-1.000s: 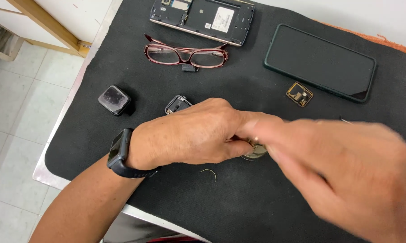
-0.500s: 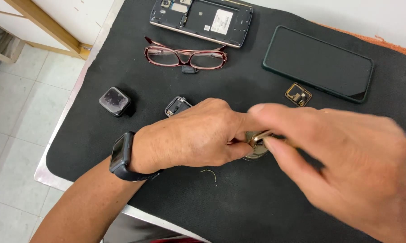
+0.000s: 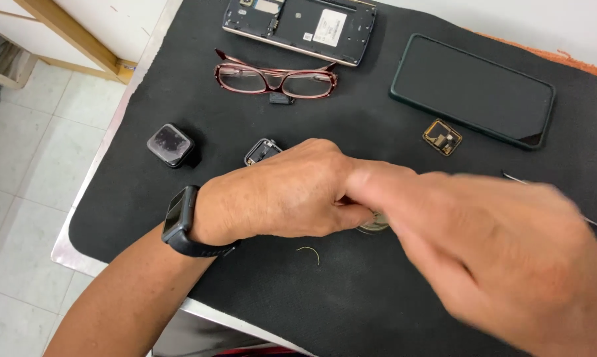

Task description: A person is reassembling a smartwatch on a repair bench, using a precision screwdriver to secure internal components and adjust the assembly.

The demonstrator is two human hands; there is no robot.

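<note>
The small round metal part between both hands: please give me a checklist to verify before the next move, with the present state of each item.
1. Small round metal part visible: not ok, mostly hidden under the hands.
2. Left hand steadies it: cannot tell, fingertips hidden.
3. Right hand sharp in view: not ok, motion-blurred.
4. Thin curved wire scrap apart from the hands: ok, alone on the black foam mat.
5. Red-framed glasses out of the way: ok.
6. Black rectangular phone out of the way: ok.
</note>
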